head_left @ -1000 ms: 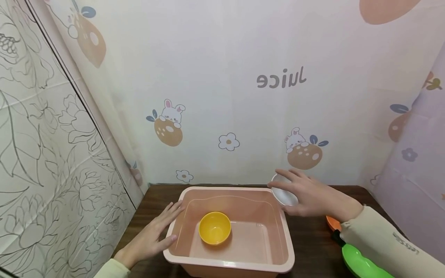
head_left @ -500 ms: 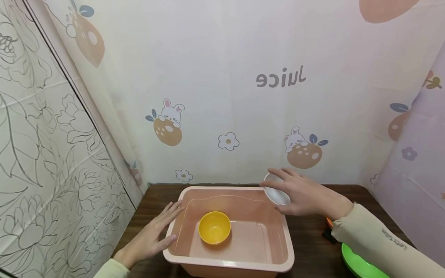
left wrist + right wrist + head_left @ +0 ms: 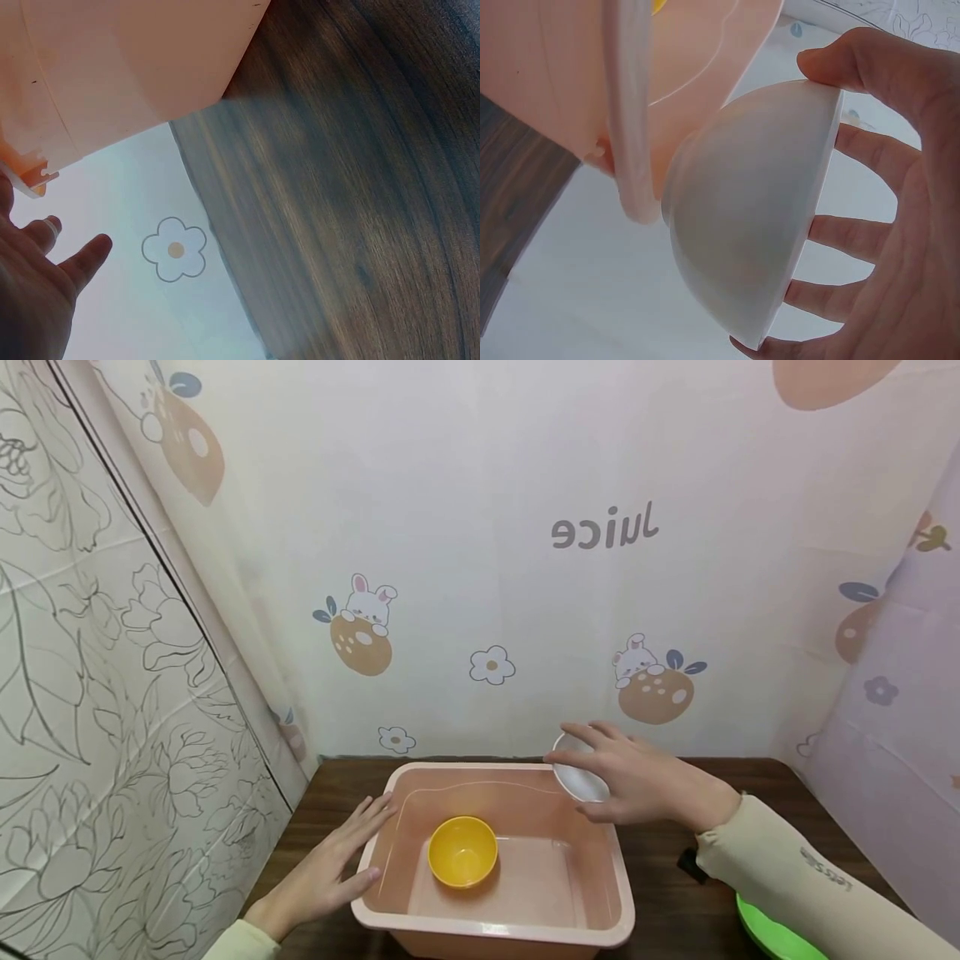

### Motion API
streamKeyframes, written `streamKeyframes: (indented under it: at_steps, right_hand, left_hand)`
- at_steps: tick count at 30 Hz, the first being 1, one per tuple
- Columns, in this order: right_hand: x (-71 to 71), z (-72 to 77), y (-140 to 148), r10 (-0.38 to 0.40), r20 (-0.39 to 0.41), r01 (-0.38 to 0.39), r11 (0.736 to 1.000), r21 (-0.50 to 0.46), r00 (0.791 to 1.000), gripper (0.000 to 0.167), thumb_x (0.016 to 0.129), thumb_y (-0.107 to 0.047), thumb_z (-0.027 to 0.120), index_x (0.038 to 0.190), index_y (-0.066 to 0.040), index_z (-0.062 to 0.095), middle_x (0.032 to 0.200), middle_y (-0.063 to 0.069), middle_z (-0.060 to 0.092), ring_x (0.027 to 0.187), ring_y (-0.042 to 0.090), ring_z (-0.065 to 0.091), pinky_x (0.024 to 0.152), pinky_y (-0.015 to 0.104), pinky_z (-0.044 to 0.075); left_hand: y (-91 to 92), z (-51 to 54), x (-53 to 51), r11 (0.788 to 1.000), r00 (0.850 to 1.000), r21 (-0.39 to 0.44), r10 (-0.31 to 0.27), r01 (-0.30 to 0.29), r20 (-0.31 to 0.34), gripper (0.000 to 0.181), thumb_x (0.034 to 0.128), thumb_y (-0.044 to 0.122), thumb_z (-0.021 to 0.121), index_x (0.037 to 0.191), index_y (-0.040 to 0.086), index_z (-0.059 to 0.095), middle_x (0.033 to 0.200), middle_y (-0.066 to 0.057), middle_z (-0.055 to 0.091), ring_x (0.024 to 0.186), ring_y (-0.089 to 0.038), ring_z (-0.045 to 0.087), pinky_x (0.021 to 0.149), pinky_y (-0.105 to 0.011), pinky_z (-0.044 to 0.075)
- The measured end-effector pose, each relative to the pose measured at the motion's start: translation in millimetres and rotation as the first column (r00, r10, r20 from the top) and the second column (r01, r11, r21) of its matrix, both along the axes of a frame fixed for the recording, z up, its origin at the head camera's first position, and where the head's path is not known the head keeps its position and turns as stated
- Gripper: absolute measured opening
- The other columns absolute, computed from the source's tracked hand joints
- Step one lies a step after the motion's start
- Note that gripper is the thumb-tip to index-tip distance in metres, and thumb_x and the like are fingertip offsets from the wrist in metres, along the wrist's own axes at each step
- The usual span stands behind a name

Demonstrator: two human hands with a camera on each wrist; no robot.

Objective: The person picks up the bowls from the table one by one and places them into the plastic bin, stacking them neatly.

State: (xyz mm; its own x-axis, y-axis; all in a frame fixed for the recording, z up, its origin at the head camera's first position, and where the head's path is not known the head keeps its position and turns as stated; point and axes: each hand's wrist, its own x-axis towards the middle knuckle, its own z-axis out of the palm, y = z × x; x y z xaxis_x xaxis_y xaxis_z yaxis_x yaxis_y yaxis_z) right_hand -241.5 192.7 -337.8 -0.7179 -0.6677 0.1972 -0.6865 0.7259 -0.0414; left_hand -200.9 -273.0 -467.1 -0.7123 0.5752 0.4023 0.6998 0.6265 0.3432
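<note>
Looking at the white bowl [image 3: 739, 195], I'd bet it's light and stiff, since the right hand [image 3: 633, 777] carries it by the rim alone with nothing under the base. Can't tell if it's ceramic or plastic, so I'd treat it as breakable. The outside looks smooth, with not much to catch except the lip and the little foot ring, so a slip seems possible. Best hold imo is pretty much the one shown: thumb on one side of the rim, fingers spread along the other, a wide span across the mouth. It's up at the far right corner of the pink basin [image 3: 495, 931], near the back edge of the table [image 3: 341, 781]; whether it actually touches the basin's rim, I can't tell. Being round, it has no real long axis, just a line from mouth to foot: it's tilted, mouth facing the palm, foot pointing away toward the basin. The left hand [image 3: 333, 872] holds nothing, fingers stretched out and spread at the basin's left edge. There's also a yellow bowl [image 3: 462, 852] upright on the basin floor, left of center, probably an easy rim grab too.
</note>
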Motion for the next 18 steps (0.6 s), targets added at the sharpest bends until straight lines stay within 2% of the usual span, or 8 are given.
streamKeyframes:
  at_steps: [18]
  right_hand:
    - [0.0, 0.3, -21, 0.026, 0.048, -0.024, 0.999, -0.032, 0.999, 0.062, 0.083, -0.041, 0.076, 0.143, -0.042, 0.058, 0.161, 0.012, 0.042, 0.137, 0.041, 0.046, 0.093, 0.07, 0.051]
  left_hand:
    - [-0.2, 0.2, -0.1, 1.0, 1.0, 0.016, -0.008, 0.007, 0.022, 0.075, 0.0926, 0.025, 0.069, 0.16, 0.015, 0.038, 0.169, -0.008, 0.031, 0.157, -0.035, 0.025, 0.106, -0.073, 0.04]
